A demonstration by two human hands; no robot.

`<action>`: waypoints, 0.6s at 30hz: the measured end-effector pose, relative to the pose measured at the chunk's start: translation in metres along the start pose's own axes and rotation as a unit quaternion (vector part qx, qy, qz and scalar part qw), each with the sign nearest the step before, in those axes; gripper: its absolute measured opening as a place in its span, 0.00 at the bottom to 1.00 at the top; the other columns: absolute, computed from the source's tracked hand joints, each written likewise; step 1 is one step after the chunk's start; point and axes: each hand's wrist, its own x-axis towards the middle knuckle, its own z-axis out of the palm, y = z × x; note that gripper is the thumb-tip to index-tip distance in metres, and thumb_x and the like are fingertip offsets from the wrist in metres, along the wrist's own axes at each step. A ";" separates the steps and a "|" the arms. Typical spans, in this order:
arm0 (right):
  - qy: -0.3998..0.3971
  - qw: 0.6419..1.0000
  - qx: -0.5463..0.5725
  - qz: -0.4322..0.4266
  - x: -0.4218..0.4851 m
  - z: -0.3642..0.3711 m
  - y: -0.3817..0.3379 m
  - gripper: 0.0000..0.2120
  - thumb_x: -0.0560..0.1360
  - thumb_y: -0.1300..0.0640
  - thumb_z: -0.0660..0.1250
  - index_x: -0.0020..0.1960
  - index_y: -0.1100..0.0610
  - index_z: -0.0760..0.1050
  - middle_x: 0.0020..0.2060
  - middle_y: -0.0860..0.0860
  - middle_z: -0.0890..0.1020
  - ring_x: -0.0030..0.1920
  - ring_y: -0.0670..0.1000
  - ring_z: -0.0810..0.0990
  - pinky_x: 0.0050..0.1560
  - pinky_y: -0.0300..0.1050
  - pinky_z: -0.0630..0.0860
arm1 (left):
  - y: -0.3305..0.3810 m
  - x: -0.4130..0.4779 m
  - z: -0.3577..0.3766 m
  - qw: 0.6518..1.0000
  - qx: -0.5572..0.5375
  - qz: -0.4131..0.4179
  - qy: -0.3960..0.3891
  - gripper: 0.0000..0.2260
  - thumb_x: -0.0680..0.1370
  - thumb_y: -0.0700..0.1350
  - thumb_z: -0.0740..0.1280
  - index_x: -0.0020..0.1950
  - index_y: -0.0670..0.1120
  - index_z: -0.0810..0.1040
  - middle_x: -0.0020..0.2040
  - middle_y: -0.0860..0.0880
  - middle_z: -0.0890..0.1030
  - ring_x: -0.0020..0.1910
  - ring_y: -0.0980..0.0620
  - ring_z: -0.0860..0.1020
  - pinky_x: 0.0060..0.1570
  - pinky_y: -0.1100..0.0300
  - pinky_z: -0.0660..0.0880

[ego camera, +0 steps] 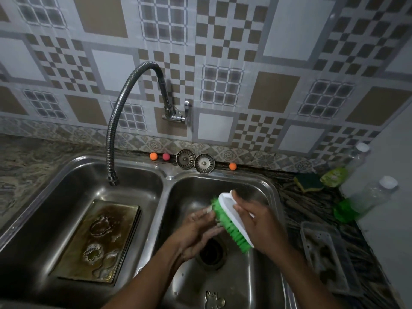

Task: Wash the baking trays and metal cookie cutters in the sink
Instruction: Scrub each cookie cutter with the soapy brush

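Now right hand [259,224] grips brush [231,221] — over sink [263,275].

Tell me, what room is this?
Most likely a home kitchen: a steel double sink set in a counter, a bendy wall tap, and dirty baking trays soaking while the right hand holds a scrubbing brush.

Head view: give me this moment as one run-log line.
right hand: holds scrub brush | left hand: against bristles, item hidden | trays: left basin, cutters on top | cutter: right basin floor
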 end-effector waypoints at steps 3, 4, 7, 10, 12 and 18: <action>-0.035 0.992 -0.122 0.000 -0.006 0.001 0.003 0.20 0.79 0.48 0.61 0.70 0.38 0.68 0.49 0.52 0.83 0.48 0.53 0.81 0.47 0.46 0.77 | -0.001 -0.001 -0.003 1.000 0.004 -0.019 0.003 0.17 0.75 0.36 0.66 0.63 0.33 0.76 0.60 0.33 0.79 0.56 0.41 0.82 0.55 0.51 0.80; -0.027 0.989 -0.142 0.010 -0.006 0.001 0.005 0.20 0.79 0.48 0.60 0.70 0.40 0.69 0.48 0.53 0.82 0.48 0.55 0.81 0.47 0.47 0.77 | -0.003 -0.002 -0.004 1.000 0.012 -0.028 0.000 0.18 0.75 0.36 0.67 0.65 0.33 0.75 0.62 0.32 0.78 0.60 0.38 0.80 0.58 0.50 0.79; -0.007 0.996 -0.087 0.019 -0.012 0.004 -0.003 0.21 0.77 0.47 0.58 0.69 0.43 0.71 0.48 0.53 0.82 0.49 0.51 0.82 0.51 0.46 0.78 | -0.006 0.002 -0.006 0.999 0.009 -0.039 0.010 0.19 0.75 0.37 0.68 0.65 0.33 0.75 0.63 0.32 0.77 0.65 0.36 0.75 0.61 0.47 0.75; -0.004 0.999 -0.032 0.013 -0.013 0.010 -0.013 0.20 0.77 0.55 0.61 0.69 0.48 0.71 0.55 0.52 0.82 0.54 0.41 0.80 0.54 0.26 0.68 | -0.002 0.002 -0.005 0.999 0.028 -0.035 -0.001 0.17 0.76 0.38 0.67 0.63 0.34 0.77 0.62 0.34 0.79 0.62 0.38 0.78 0.62 0.47 0.75; -0.033 0.997 -0.055 0.040 -0.008 0.013 -0.015 0.20 0.80 0.60 0.61 0.71 0.51 0.69 0.57 0.53 0.80 0.55 0.41 0.79 0.52 0.22 0.62 | 0.000 0.001 -0.005 0.999 0.034 -0.040 -0.009 0.19 0.76 0.38 0.67 0.66 0.34 0.75 0.64 0.33 0.77 0.66 0.37 0.75 0.61 0.48 0.77; -0.033 0.998 -0.053 0.023 -0.010 0.015 -0.011 0.20 0.78 0.53 0.63 0.69 0.42 0.72 0.48 0.48 0.81 0.50 0.46 0.82 0.52 0.46 0.78 | 0.002 -0.001 -0.010 0.996 0.031 -0.082 0.025 0.19 0.74 0.40 0.69 0.63 0.33 0.77 0.61 0.32 0.79 0.64 0.37 0.76 0.53 0.50 0.80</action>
